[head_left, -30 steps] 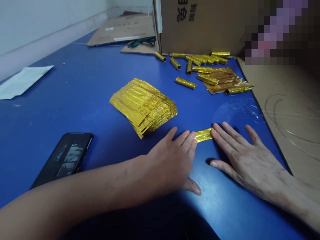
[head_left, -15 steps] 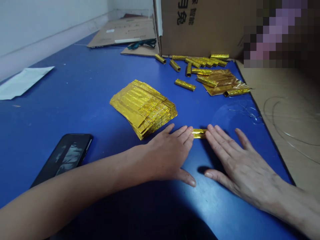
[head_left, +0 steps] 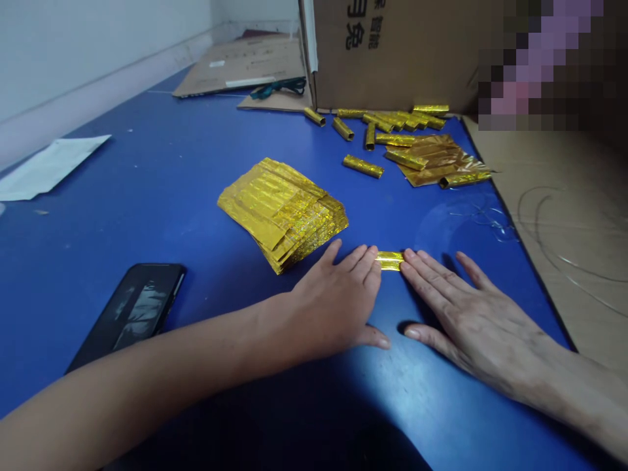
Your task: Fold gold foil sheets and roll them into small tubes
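Observation:
Between my hands lies a small folded strip of gold foil paper (head_left: pixel 390 261), its middle showing and its ends under my fingertips. My left hand (head_left: pixel 338 301) rests palm down with its fingers stretched onto the strip's left end and its thumb apart. On the right end press the fingertips of my right hand (head_left: pixel 471 320), flat too, with thumb and little finger spread. Just beyond my left hand is a stack of gold foil sheets (head_left: pixel 279 209), fanned unevenly. Several short gold foil tubes (head_left: pixel 363 166) lie farther back.
Several tubes rest on or beside a loose foil sheet (head_left: pixel 436 163) at the back right. A black phone (head_left: pixel 122 317) lies by my left forearm. A cardboard box (head_left: pixel 402 59) stands behind, and thin wire (head_left: pixel 495 222) curls at the table's right edge. White paper (head_left: pixel 49 167) lies far left.
The foil strip looks flatter, its dark middle gap now gone. My left thumb has shifted slightly up and right, and my right fingertips a little left. The rest stays in place.

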The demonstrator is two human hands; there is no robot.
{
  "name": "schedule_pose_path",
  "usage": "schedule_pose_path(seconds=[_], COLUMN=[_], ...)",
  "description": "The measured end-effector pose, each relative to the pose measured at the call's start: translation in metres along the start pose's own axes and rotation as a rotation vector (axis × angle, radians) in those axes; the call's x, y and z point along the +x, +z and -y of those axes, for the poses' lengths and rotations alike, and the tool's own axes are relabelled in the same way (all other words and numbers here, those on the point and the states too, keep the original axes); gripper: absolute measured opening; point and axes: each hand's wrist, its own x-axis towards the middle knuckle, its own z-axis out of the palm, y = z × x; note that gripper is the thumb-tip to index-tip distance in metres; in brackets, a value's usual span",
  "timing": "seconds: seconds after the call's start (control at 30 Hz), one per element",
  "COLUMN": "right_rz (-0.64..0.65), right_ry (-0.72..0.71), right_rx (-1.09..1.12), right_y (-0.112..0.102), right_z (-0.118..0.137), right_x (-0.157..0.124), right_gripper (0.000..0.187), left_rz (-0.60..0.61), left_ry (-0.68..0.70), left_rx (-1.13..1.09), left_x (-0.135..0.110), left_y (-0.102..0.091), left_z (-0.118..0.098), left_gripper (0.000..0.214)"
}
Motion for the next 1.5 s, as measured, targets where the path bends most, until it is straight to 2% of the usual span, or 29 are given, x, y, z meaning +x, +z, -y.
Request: schedule_pose_path(seconds=[0.13,0.23,0.37,0.57,0.93,1.23,1.5], right_rz=[-0.005,0.004,0.002,0.014,0.022,0.007,-0.026], right_ry=[0.0,0.007,0.015,0.02,0.024,0.052,0.201], right_rx=[-0.008,0.0,0.02,0.035,0.024,0.031,-0.023], right_y=[0.0,-0.001,-0.002,-0.003,-0.002,-0.009,-0.017], right_z=[0.0,0.0,0.0,0.001,0.0,-0.011,-0.017], right_x=[-0.001,-0.001,-0.001,-0.001,-0.002,-0.005,-0.003], right_gripper=[0.069,0.069,0.068,0.068,0.068,0.061,0.065], left_rz=[-0.074,-0.109,-0.074,-0.033,-0.015,-0.004,-0.001], left_ry=[-0.041,0.007,0.057,0.022,0.045,0.046,0.051], left_rx=[-0.006,-0.041,-0.088,-0.045,-0.029,-0.027,-0.039], left_x=[0.004,0.007,0.006,0.002,0.002,0.001,0.001], left_y=[0.006,0.012,0.011,0.003,0.003,0.003,0.005], left_z=[-0.006,-0.006,-0.003,-0.001,0.0,0.001,0.001], left_gripper=[0.088,0.094,0.095,0.09,0.092,0.091,0.094])
